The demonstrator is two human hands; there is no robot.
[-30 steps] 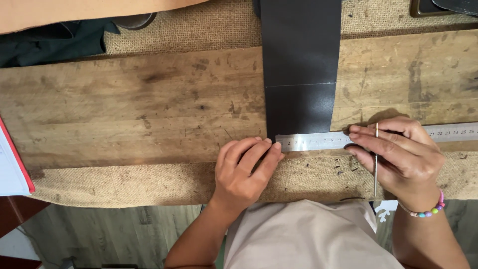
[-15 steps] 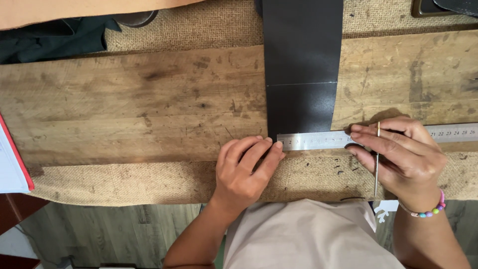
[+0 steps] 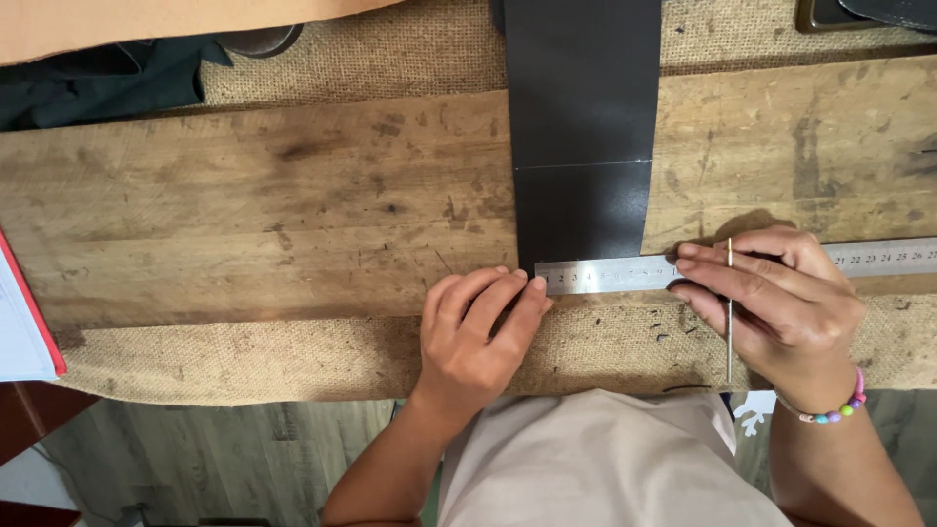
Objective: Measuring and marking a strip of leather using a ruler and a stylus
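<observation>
A worn wooden tabletop (image 3: pixel 244 215), scuffed and stained, lay under soft even light. Coarse burlap (image 3: pixel 244 356) covered its near edge and showed again along the far edge. Beyond the near edge ran a grey-brown plank floor (image 3: pixel 224 459). Dark green cloth (image 3: pixel 107 83) sat at the far left corner.

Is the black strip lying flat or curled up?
Flat: the black strip lies spread on the wooden board, steel ruler across its near end.

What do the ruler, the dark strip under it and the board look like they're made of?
Ruler: steel by its look, brushed silver with a dull shine. Dark strip: probably leather or a similar sheet, matte black and smooth. Board: worn wood, with visible grain, stains and nicks.
</observation>
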